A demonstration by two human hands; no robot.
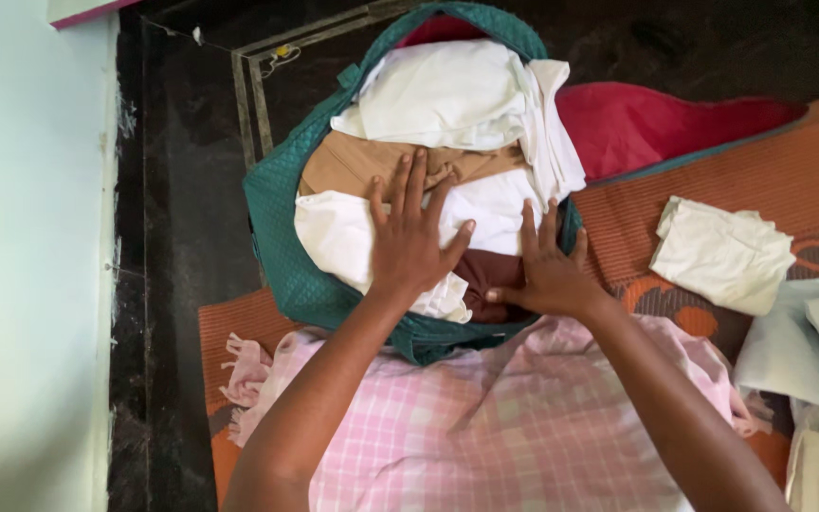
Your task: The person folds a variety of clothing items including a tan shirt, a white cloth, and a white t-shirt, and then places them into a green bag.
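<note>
A teal quilted bag (282,204) lies open on the floor in front of me, stuffed with folded clothes. White garments (452,95) fill its top half, a tan one (353,163) lies across the middle, and a dark maroon one (490,270) sits at the near edge. My left hand (414,237) presses flat, fingers spread, on a white garment (329,232) in the bag. My right hand (547,270) rests flat beside it, partly on the maroon cloth near the bag's right rim. Neither hand grips anything.
A pink checked cloth (485,417) covers my lap. A folded white garment (722,254) lies on the orange woven mat (760,171) at right, with pale folded clothes (808,351) at the right edge. Red fabric (646,123) spreads behind the bag. A pale wall (26,256) stands left.
</note>
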